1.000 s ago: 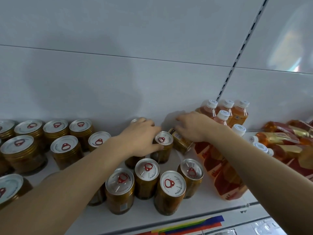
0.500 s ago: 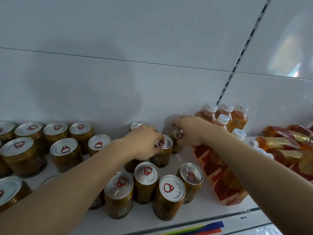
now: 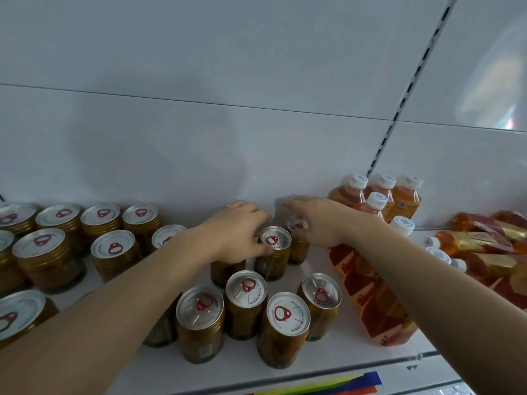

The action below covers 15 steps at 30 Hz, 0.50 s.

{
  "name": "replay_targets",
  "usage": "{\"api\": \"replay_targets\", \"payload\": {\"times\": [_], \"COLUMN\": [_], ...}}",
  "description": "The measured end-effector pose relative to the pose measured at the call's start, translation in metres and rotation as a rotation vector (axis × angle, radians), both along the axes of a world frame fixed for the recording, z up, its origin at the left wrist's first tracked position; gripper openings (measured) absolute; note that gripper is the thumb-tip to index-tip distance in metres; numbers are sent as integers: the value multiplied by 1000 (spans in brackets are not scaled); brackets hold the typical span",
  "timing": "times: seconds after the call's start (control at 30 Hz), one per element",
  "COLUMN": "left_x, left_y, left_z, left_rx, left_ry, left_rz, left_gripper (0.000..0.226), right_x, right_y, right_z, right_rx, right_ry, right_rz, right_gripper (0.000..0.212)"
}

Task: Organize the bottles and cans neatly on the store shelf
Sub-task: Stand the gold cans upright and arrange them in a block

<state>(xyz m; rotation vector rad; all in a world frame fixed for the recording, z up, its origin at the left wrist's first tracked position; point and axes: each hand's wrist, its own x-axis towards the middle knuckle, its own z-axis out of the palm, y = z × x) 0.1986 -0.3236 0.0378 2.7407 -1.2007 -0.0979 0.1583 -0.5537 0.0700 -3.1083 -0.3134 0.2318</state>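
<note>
- gold cans with red pull rings (image 3: 114,248) crowd the white shelf (image 3: 356,347) left of the middle can (image 3: 274,252); orange bottles (image 3: 379,283) stand right of it.
- right hand (image 3: 319,223) curls over an upright rear can (image 3: 296,240), just right of the middle can.
- left hand (image 3: 238,233) grips a can just left of it, thumb touching the middle can's rim.

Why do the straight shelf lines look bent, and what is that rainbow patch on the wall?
Head view: the wide-angle lens bows the panel seam and slotted upright; the rainbow patch is glare on the glossy wall; soft grey shadows fall behind the arms; the frame is slightly soft, most at its edges.
</note>
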Motion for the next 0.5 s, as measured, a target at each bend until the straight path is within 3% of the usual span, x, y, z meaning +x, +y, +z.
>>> {"api": "replay_targets", "payload": {"times": [0.2, 0.5], "left_x": [-10, -35], "left_y": [38, 143], "left_z": [19, 24], "left_rx": [-2, -33], "left_ry": [-70, -121], "left_rz": [189, 383], "left_gripper": [74, 74], "right_x": [-8, -9], "right_y": [38, 105], "right_z": [8, -2], "right_rx": [-77, 5], "right_ry": [-134, -131], "right_rz": [127, 212], "right_gripper": [75, 81]}}
